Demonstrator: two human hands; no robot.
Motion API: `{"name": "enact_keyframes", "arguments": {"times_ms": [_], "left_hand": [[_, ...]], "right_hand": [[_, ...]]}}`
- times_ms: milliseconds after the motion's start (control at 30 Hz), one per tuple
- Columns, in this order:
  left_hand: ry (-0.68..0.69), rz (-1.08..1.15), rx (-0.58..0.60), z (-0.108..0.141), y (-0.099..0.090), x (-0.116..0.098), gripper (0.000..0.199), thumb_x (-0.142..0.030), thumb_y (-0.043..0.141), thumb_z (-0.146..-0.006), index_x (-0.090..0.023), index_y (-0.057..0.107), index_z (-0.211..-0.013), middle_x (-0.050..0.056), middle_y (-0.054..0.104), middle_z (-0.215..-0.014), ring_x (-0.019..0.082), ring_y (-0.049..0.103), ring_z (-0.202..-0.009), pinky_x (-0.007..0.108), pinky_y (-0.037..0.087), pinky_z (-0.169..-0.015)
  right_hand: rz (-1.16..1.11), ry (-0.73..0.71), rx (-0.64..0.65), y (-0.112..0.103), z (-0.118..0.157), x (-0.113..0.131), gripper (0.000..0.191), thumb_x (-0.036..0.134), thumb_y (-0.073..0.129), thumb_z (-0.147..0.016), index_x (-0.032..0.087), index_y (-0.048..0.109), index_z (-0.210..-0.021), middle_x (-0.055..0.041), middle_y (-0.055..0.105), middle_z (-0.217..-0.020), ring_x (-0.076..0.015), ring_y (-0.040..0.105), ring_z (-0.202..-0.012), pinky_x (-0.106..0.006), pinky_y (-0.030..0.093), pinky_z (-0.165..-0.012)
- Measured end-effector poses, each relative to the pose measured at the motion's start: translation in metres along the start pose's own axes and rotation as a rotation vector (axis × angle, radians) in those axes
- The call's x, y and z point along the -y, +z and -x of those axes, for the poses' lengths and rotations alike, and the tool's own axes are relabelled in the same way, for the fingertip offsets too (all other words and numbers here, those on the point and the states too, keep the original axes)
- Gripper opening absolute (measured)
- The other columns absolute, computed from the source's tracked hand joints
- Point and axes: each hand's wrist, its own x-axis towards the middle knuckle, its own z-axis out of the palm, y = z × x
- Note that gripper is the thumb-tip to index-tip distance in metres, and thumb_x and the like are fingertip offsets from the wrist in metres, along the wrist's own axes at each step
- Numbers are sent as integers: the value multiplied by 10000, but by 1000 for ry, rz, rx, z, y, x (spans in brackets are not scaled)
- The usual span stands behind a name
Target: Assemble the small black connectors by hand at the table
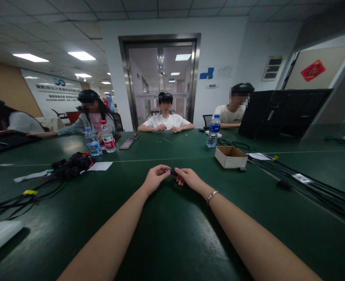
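Both hands meet over the green table, holding a small black object with a pale, shiny end between them. My left hand pinches the pale end between thumb and fingers. From the other side, my right hand grips the black part, its lower fingers curled beneath. The object is too small and too covered by fingertips to tell its kind.
An open cardboard box stands right of my hands, near a water bottle. Black cables run along the right. Two bottles, a dark bundle of gear and a white device lie left. Several people sit around.
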Motion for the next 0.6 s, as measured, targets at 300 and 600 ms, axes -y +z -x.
{"name": "enact_keyframes", "arguments": {"times_ms": [300,600], "left_hand": [[-38,-101,-39,-4,-1,4,262,-346,710,-693,-163,696,-881,68,716,-879,201,651,-867,344,491,-855],[-49,-49,-28,-1,-2,0,295,-305,739,-665,-159,678,-915,62,704,-905,194,651,-856,346,499,-837]], "right_hand": [[43,-73,39,-1,5,3,280,405,653,-777,134,633,-847,29,576,-627,-56,511,-486,-189,416,-484],[3,-94,-18,1,2,-3,343,239,678,-759,151,559,-1068,28,620,-650,-72,543,-485,-188,434,-460]]}}
